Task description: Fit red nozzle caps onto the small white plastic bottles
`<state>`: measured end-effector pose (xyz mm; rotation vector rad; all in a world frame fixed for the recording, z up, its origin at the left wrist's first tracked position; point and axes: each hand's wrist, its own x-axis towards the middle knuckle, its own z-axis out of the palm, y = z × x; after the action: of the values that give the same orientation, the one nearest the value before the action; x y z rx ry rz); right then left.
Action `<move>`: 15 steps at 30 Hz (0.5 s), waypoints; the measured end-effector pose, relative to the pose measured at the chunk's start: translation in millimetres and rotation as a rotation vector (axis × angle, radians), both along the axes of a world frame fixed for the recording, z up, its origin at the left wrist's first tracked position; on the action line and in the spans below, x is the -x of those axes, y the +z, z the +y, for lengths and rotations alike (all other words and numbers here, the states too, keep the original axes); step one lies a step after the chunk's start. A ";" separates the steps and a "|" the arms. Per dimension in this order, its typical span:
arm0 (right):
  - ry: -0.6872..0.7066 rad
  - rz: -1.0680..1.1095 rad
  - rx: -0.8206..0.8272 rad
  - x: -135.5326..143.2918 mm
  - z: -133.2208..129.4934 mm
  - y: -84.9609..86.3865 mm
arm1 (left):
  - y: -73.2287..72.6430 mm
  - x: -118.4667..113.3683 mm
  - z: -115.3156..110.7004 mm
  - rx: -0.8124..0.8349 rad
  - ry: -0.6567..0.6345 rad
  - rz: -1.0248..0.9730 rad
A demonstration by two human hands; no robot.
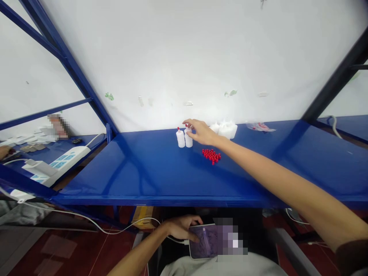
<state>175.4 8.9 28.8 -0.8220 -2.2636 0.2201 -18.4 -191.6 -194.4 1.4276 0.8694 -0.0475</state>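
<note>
My right hand [199,131] reaches across the blue table to a small white bottle [188,140] with a red cap. The index finger curls by the cap and the thumb lies at the bottle's shoulder. Just left of it stands a second white bottle [180,138], upright and also red-capped. A cluster of loose red caps [211,155] lies in front of my right wrist. Below the table edge, my left hand [184,227] grips a phone [203,245] with a lit screen, a white cable plugged into its side. Part of that screen is blurred out.
Several white bottles [227,130] stand together behind my right forearm. A clear plastic bag [260,127] lies near the wall. Blue metal posts [83,84] frame the table [138,168]. To the left are a white power strip [61,163] and another person's hand [5,151].
</note>
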 end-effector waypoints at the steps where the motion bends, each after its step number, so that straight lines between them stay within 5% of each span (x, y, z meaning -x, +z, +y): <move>1: 0.002 0.000 0.006 1.4 0.7 -2.1 | -0.4 -0.3 -0.4 0.003 0.001 -0.010; 10: -0.060 0.000 0.061 5.4 -1.5 -8.8 | -8.8 -8.3 -4.7 -0.110 -0.016 -0.031; 15: -0.122 0.064 0.006 -15.2 -25.0 1.7 | 1.7 -15.1 -10.3 -0.198 -0.061 0.042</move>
<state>190.7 -16.1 30.6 -0.9398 -2.1454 0.1941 -3.3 -201.9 -192.7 1.6434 0.8838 -0.0390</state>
